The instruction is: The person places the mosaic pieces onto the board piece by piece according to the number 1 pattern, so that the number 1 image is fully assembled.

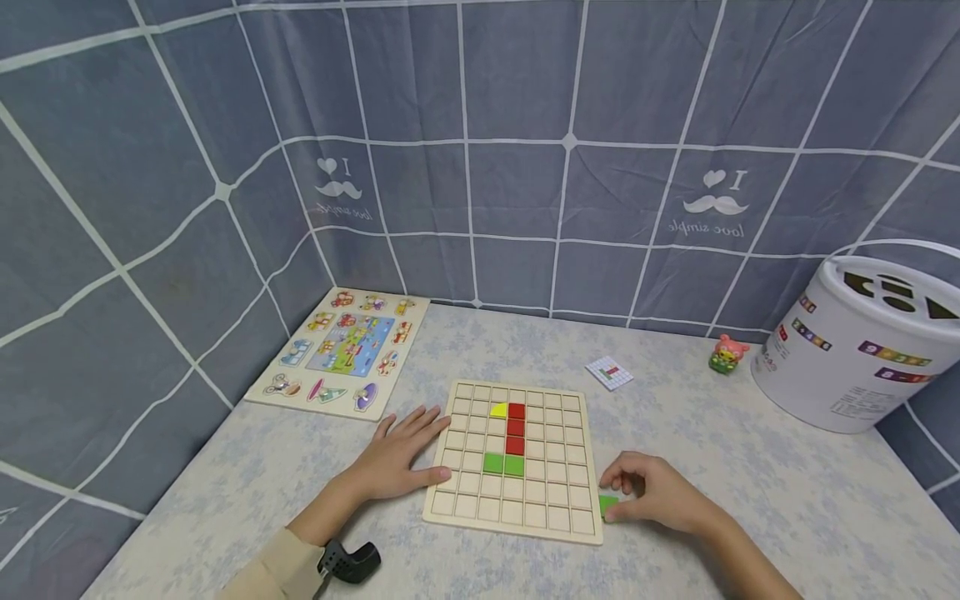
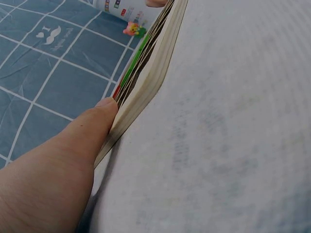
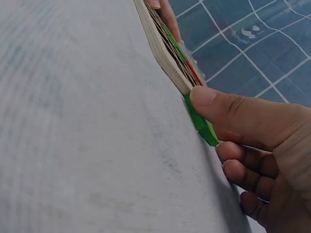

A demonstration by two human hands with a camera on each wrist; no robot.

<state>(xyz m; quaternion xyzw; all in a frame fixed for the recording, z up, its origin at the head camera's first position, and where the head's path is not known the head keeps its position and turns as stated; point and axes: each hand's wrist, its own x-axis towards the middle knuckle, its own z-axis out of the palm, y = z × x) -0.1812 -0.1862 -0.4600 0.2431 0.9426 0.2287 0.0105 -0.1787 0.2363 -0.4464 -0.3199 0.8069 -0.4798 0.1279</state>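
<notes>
A wooden grid board (image 1: 463, 505) lies on the table, holding a yellow quarter-round piece (image 1: 499, 410), a column of red squares (image 1: 516, 427) and two green squares (image 1: 503, 464). My left hand (image 1: 401, 457) rests against the board's left edge, its fingers spread and fairly straight; the thumb (image 2: 97, 126) touches that edge in the left wrist view. Just off the board's right side, my right hand (image 1: 660, 493) pinches a green tile (image 1: 607, 504) between thumb and fingers. The right wrist view shows this green tile (image 3: 198, 119) close against the board's edge, partly covered by the thumb.
A small pattern card (image 1: 610, 373) lies behind the board. At back left is a wooden picture puzzle (image 1: 397, 383). A pink and green figurine (image 1: 727, 354) stands beside a white bucket (image 1: 840, 358) at the right. A tile-patterned curtain (image 1: 517, 192) hangs along the back and left.
</notes>
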